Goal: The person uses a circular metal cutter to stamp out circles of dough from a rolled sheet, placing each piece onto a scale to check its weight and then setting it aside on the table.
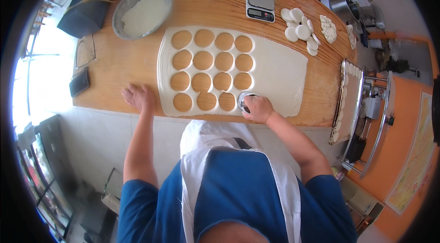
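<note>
A large rolled-out sheet of dough [280,66] lies on the wooden table [123,66]. Rows of round holes run across its left part, with bare wood showing through them. My right hand [259,109] grips a round metal cutter [243,101], which sits on the dough at the right end of the nearest row. Whatever dough lies inside the cutter is mostly hidden by my fingers. To the left of the sheet, my left hand [139,97] rests flat near the table's front edge, fingers spread and holding nothing.
A bowl of flour [142,11] stands at the back left, beside a dark bag [89,2]. Behind the sheet is a digital scale [260,3]. Cut dough discs [300,26] and dough scraps [328,29] lie back right. A tray [347,101] of discs adjoins the right edge.
</note>
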Demonstrator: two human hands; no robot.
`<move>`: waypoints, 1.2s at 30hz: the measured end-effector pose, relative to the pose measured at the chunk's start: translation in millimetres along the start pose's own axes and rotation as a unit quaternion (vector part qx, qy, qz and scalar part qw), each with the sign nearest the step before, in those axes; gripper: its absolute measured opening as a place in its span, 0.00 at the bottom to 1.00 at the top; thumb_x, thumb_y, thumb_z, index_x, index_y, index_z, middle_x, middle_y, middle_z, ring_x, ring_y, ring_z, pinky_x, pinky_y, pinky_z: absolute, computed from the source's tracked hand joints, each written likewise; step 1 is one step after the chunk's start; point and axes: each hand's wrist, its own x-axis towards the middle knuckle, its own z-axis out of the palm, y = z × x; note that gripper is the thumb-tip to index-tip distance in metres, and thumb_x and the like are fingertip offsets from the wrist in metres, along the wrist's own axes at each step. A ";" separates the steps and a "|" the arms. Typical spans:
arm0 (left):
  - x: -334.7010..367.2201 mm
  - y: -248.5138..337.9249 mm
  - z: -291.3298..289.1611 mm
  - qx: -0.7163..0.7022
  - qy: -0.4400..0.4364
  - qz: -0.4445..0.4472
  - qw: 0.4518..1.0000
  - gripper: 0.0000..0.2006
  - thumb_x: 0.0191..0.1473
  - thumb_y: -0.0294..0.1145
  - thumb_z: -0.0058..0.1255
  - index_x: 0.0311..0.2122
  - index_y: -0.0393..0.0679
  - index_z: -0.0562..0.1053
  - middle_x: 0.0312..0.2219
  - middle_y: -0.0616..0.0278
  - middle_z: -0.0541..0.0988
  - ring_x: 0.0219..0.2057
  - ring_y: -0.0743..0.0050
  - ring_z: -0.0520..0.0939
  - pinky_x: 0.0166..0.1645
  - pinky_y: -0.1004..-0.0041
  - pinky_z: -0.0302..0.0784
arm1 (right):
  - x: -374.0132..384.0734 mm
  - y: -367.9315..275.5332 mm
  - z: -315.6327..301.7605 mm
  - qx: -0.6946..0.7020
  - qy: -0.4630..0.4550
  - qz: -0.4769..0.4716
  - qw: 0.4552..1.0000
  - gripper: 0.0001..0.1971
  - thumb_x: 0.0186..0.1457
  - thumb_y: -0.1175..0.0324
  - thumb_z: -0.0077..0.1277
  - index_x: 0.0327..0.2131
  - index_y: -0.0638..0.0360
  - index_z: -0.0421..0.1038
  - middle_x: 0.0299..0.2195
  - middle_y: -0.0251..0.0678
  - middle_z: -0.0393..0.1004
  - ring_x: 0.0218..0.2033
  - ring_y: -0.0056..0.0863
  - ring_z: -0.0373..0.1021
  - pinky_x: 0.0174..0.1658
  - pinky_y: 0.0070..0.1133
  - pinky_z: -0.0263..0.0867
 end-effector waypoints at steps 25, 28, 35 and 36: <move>-231.0 319.8 47.2 -0.469 -0.801 -0.129 0.349 0.25 0.53 0.51 0.29 0.48 0.41 0.60 0.42 0.57 0.68 0.44 0.64 0.67 0.50 0.66 0.60 | -91.4 114.8 -88.4 0.271 0.309 0.138 0.901 0.16 0.30 0.64 0.58 0.21 0.61 0.62 0.16 0.39 0.66 0.17 0.34 0.65 0.21 0.24 0.61; -243.2 354.7 51.7 -0.438 -0.818 -0.046 0.370 0.27 0.52 0.54 0.30 0.49 0.43 0.60 0.43 0.58 0.67 0.46 0.65 0.67 0.50 0.66 0.60 | -98.8 138.2 -101.0 0.232 0.363 0.119 0.894 0.16 0.31 0.63 0.57 0.22 0.59 0.61 0.15 0.35 0.65 0.16 0.35 0.64 0.20 0.27 0.60; -246.0 417.1 59.7 -0.458 -0.801 -0.033 0.383 0.24 0.54 0.50 0.29 0.50 0.43 0.59 0.43 0.61 0.67 0.46 0.68 0.67 0.50 0.67 0.60 | -100.9 188.9 -137.6 0.237 0.451 0.132 0.850 0.15 0.31 0.64 0.58 0.22 0.58 0.62 0.15 0.34 0.65 0.16 0.36 0.64 0.20 0.28 0.60; -242.2 423.2 60.3 -0.470 -0.807 -0.052 0.354 0.23 0.54 0.48 0.28 0.49 0.43 0.59 0.43 0.61 0.68 0.45 0.69 0.67 0.50 0.68 0.60 | -94.7 200.4 -134.9 0.233 0.517 0.139 0.812 0.16 0.31 0.65 0.58 0.25 0.59 0.63 0.16 0.35 0.66 0.16 0.35 0.64 0.20 0.26 0.60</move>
